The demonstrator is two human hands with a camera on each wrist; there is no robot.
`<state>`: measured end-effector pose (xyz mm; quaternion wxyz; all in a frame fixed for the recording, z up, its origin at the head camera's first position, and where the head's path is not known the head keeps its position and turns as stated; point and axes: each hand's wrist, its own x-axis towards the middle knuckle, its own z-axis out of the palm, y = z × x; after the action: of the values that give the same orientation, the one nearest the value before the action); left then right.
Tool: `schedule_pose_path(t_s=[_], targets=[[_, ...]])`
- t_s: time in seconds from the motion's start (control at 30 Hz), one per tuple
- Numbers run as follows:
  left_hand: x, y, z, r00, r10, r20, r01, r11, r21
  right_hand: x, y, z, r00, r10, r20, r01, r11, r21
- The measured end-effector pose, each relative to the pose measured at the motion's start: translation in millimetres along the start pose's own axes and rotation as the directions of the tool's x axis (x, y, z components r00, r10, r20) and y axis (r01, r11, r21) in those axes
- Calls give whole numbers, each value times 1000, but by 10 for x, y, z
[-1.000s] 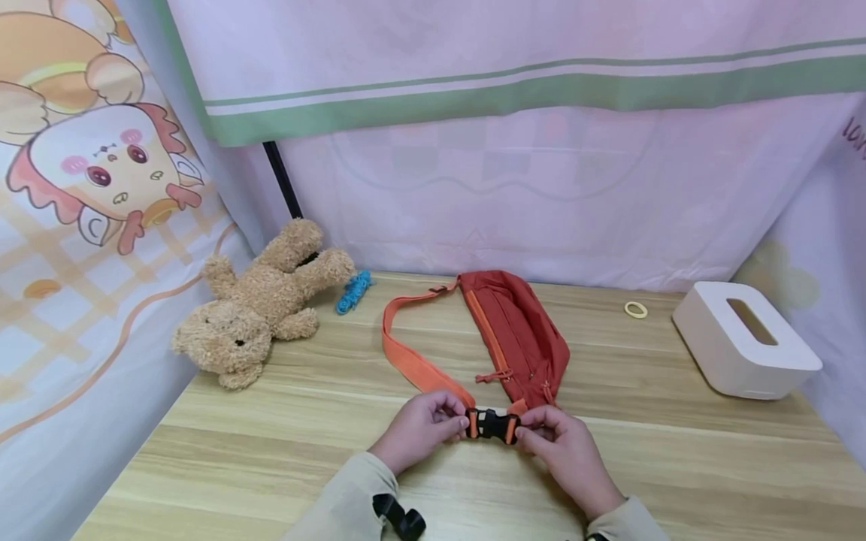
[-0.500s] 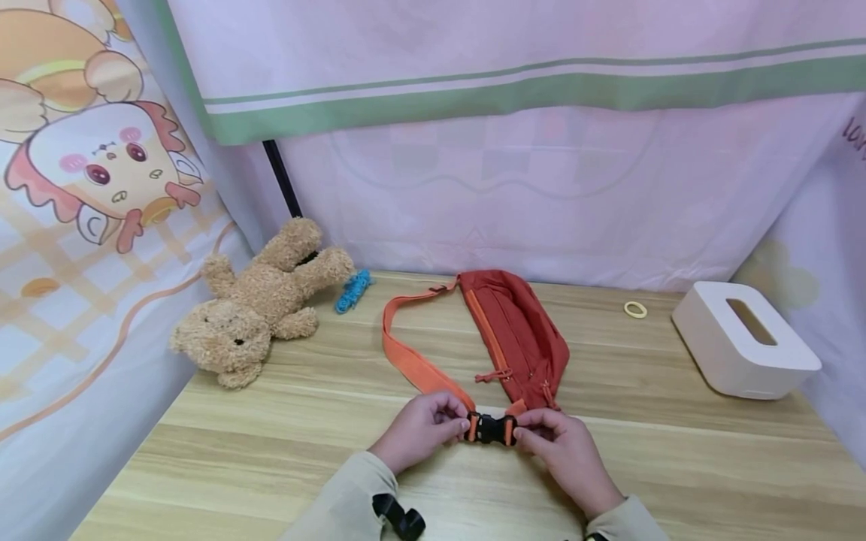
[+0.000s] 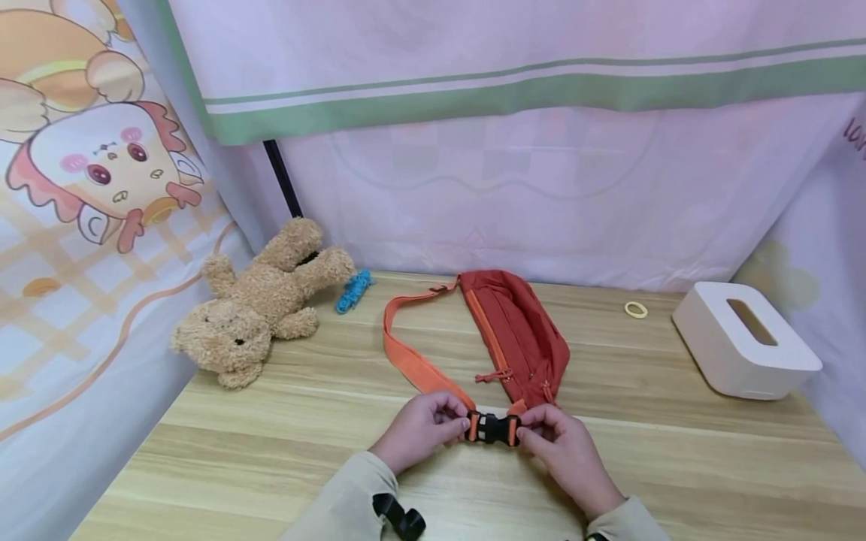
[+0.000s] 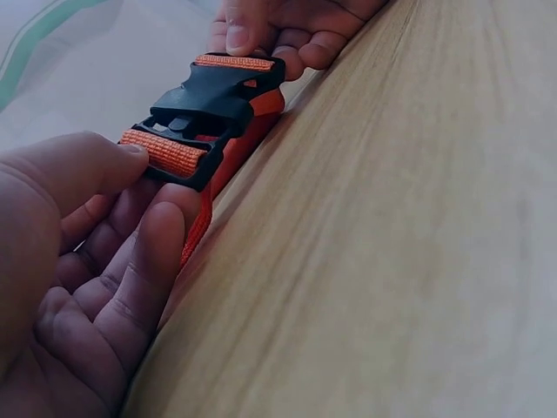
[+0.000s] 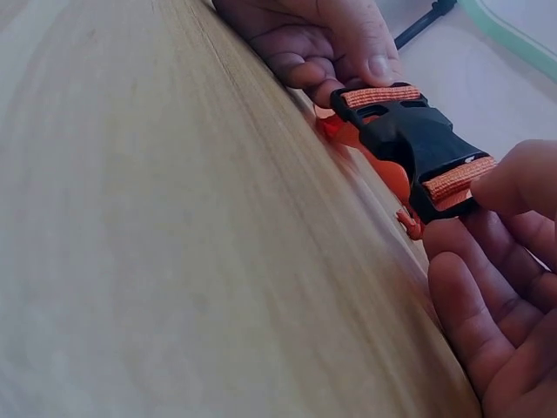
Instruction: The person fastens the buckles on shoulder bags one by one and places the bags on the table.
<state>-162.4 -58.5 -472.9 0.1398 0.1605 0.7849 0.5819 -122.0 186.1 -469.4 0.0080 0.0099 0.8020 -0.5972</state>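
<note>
Head view: both hands' fingers [image 3: 452, 418] pinch a glossy black plastic buckle [image 3: 492, 428] on ribbed orange webbing [image 3: 413, 367].

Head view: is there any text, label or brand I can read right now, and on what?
Curtain at the right edge: dark handwritten-style marks, cut off by the frame, not readable.
Buckle, waist bag, tissue box: no lettering visible.
Cartoon curtain: picture only, no words.
</note>
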Motion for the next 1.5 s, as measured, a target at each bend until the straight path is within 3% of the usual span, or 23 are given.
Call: schedule_pose_path(t_s=[0.57,1.13,1.5], targets=[[15,-16,11,1000,-4,-24,3,998,-61,13,-10,0,1000,29,-10,-29,1000,7],[2,30,11,1000,4,-18,-4,1000,-5,11,-3,1,999,31,-13,-32,999,-7],[-2,23,3,1000,16,-27,-16,1000,-18,12,6,-3,1000,3,8,-4,1000,8]])
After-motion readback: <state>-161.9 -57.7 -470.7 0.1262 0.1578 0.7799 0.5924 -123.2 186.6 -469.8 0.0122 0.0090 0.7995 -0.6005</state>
